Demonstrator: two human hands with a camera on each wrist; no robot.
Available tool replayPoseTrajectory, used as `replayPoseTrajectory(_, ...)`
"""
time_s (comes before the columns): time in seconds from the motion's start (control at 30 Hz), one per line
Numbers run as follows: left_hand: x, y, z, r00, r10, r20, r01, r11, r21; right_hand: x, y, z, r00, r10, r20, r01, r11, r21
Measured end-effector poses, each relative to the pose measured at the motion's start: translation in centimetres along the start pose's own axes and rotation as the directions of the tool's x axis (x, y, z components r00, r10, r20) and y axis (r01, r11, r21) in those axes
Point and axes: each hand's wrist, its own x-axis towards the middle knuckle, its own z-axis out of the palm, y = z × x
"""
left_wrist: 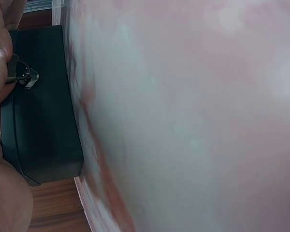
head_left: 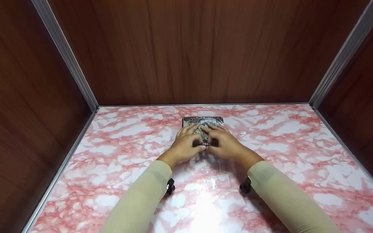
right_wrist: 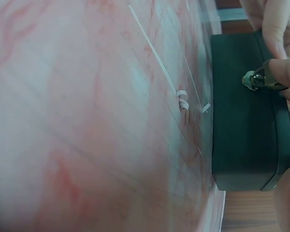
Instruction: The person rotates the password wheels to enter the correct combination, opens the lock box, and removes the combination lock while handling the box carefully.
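Observation:
A small dark box with a patterned lid (head_left: 202,119) sits on the table toward its far side. Its plain dark green front shows in the left wrist view (left_wrist: 43,116) and the right wrist view (right_wrist: 244,135), with a metal latch (right_wrist: 261,80) at the middle. My left hand (head_left: 184,146) and right hand (head_left: 228,145) come at it from either side, longer fingers resting on the lid. Both thumbs meet at the front, and each hand pinches the latch between thumb and curled index finger. The fingers partly hide the latch and lid.
The tabletop (head_left: 115,165) has a red and white marbled surface. Brown wood-grain panels (head_left: 186,55) with grey metal edging enclose it at the back and sides. Thin white marks (right_wrist: 182,99) lie on the surface in front of the box.

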Motion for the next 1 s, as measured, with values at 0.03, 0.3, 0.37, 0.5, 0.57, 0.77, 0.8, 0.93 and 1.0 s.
replayPoseTrajectory(0.03, 0.02, 0.01, -0.01, 1.000, 0.001, 0.000, -0.001, 1.000, 0.002, 0.02, -0.01, -0.02, 1.000, -0.003, -0.001, 0.003, 1.000, -0.001)
replayPoseTrajectory(0.3, 0.07, -0.09, -0.04, 1.000, 0.004, 0.004, -0.004, 1.000, 0.009, -0.01, -0.04, -0.11, 1.000, 0.002, 0.005, -0.002, 1.000, -0.005)
replayPoseTrajectory(0.37, 0.08, -0.11, -0.07, 1.000, 0.007, 0.005, -0.007, 1.000, 0.009, -0.03, 0.01, -0.09, 1.000, 0.004, 0.008, -0.004, 1.000, -0.005)
replayPoseTrajectory(0.5, 0.08, -0.09, -0.12, 1.000, 0.013, 0.006, -0.013, 1.000, 0.010, -0.02, 0.11, -0.03, 1.000, 0.005, 0.011, -0.005, 1.000, -0.003)
replayPoseTrajectory(0.57, 0.07, -0.05, -0.16, 1.000, 0.012, 0.007, -0.013, 1.000, 0.011, 0.02, 0.13, 0.00, 1.000, 0.003, 0.009, -0.003, 1.000, -0.001)
replayPoseTrajectory(0.77, 0.07, -0.01, -0.11, 1.000, 0.005, 0.010, -0.005, 1.000, 0.010, 0.02, 0.12, 0.01, 1.000, 0.013, 0.008, -0.013, 1.000, 0.018)
replayPoseTrajectory(0.8, 0.07, 0.00, -0.10, 1.000, 0.004, 0.011, -0.004, 1.000, 0.010, 0.01, 0.12, 0.01, 1.000, 0.017, 0.008, -0.017, 1.000, 0.021)
replayPoseTrajectory(0.93, 0.07, -0.02, -0.10, 1.000, -0.001, 0.013, 0.001, 1.000, 0.012, 0.01, 0.15, 0.00, 1.000, 0.021, 0.005, -0.021, 0.999, 0.027)
replayPoseTrajectory(1.0, 0.06, -0.03, -0.11, 1.000, -0.001, 0.013, 0.001, 1.000, 0.011, 0.02, 0.14, -0.02, 1.000, 0.019, 0.005, -0.019, 1.000, 0.024)
